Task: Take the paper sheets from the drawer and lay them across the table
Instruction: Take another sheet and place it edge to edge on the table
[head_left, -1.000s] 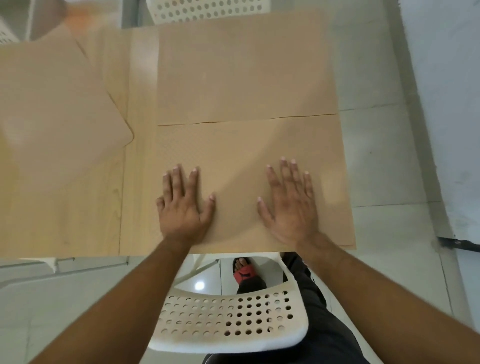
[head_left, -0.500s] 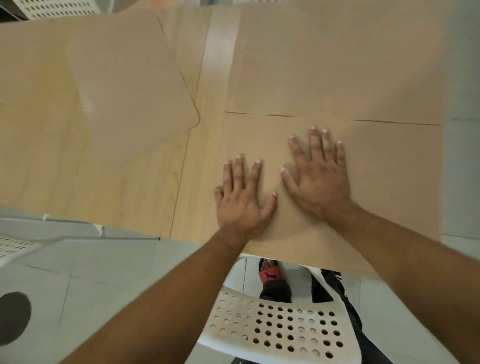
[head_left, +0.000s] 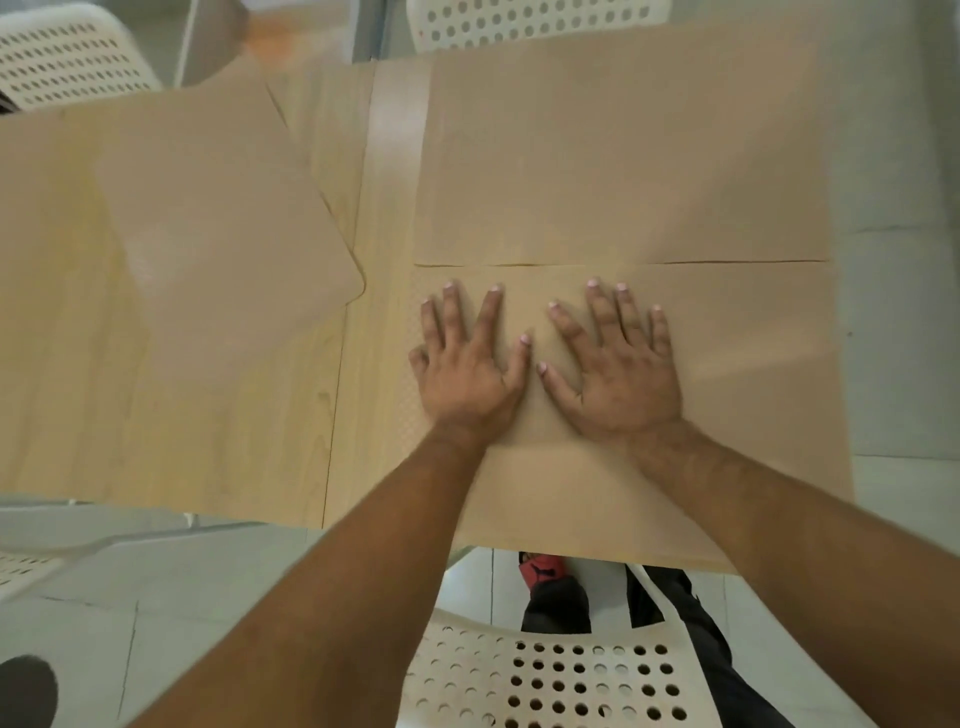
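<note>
Below the table edge a white chair (head_left: 545, 675) stands; above it both forearms reach forward; the left hand (head_left: 467, 369) and right hand (head_left: 618, 369) lie flat, fingers spread, gripping nothing, side by side on the near sheet (head_left: 727, 389), which runs left to right and overhangs the table (head_left: 234, 441); beyond its far edge lies a second sheet (head_left: 623, 156); a third sheet (head_left: 182, 208) lies left, nearer the left hand.
</note>
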